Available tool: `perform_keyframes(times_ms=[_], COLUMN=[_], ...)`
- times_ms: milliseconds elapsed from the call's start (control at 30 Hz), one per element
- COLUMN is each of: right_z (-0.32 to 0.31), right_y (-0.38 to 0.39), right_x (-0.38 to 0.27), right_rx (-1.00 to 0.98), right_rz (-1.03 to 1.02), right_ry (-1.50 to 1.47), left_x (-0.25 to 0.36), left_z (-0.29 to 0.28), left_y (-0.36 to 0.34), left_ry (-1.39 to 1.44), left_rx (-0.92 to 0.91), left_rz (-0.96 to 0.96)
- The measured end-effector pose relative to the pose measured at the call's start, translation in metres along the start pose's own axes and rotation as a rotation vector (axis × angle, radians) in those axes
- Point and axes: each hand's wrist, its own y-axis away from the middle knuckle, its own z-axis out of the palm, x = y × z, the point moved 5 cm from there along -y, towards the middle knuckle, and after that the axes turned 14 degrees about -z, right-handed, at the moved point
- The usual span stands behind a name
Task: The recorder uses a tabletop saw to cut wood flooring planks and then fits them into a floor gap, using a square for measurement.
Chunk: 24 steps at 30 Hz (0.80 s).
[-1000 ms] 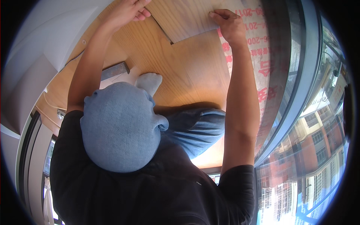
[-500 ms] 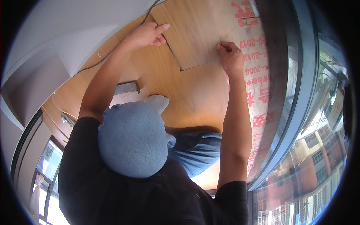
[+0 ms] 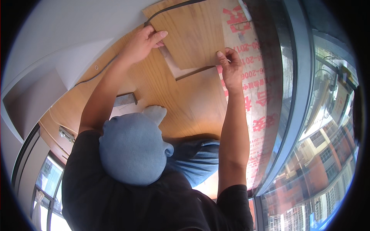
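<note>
Between my hands is a flat wood-grain board, its near edge raised from the matching wood-grain surface around it. A pale gap shows along its left and near edges. My left hand pinches the board's left edge, thumb on top and fingers curled below. At the near right corner my right hand grips the board between thumb and fingers. A dark cable lies across the board's far end and passes by my left hand.
A grey metal bar lies left of my denim-covered knees and a pale shoe or sock. Bare sheeting with red print runs along the window frame at right. A white wall panel rises at left.
The board has been lifted and shifted away from the neighbouring surface, widening the gap. Both hands have moved with it, and the cable now crosses over the board.
</note>
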Motion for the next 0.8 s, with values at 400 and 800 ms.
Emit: perform_keyframes(times_ms=[400,800], right_z=[-0.076,-0.065], right_y=[-0.007,0.0], right_x=[-0.005,0.035], right_rx=[0.215,0.664], right_rz=[-0.014,-0.003], right_ry=[0.191,-0.256], left_x=[0.03,0.063], left_z=[0.091,0.095], left_y=[-0.063,-0.089], left_ry=[-0.038,-0.586], left_rx=[-0.224,-0.058], left_rz=[-0.148,-0.091])
